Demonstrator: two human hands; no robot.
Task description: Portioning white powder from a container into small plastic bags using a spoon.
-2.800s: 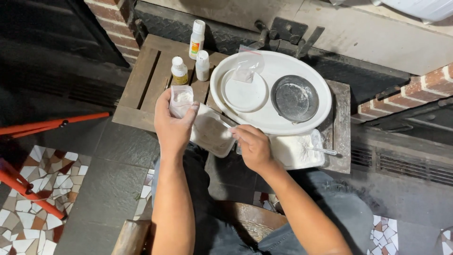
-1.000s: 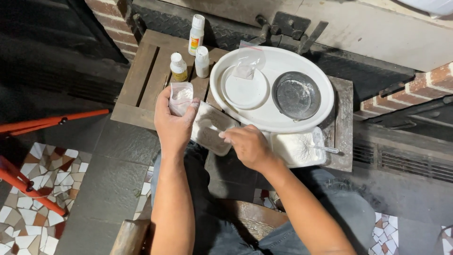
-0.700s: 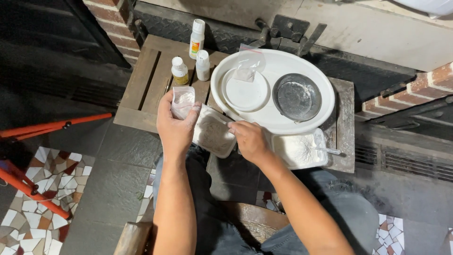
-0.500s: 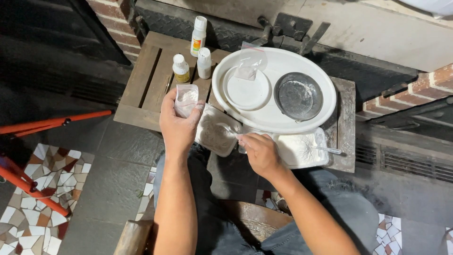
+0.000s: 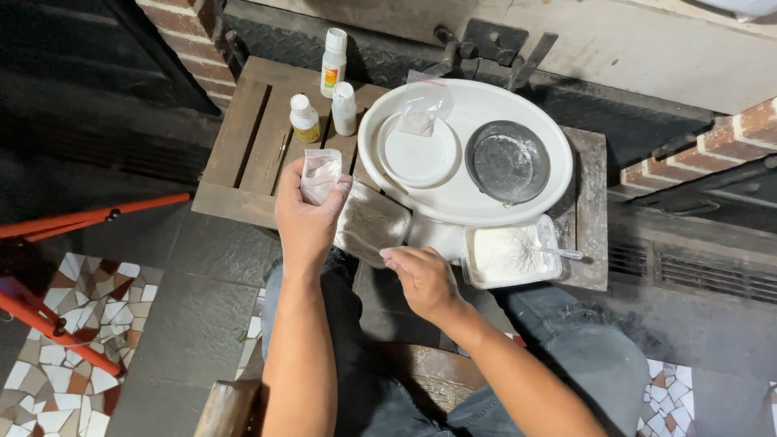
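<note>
Left hand [image 5: 306, 217]: fingers curled around small clear plastic bag of white powder [image 5: 320, 174], raised above wooden slatted crate [image 5: 243, 146]. Right hand [image 5: 421, 279]: fingertips pressed together, pinching near edge of clear rectangular plastic container with grey-white powder [image 5: 371, 222], just beside large white round tray [image 5: 453, 202].

White tray [image 5: 558, 174], grey bowl [image 5: 507, 161], red-brick wall [image 5: 182, 32]
</note>
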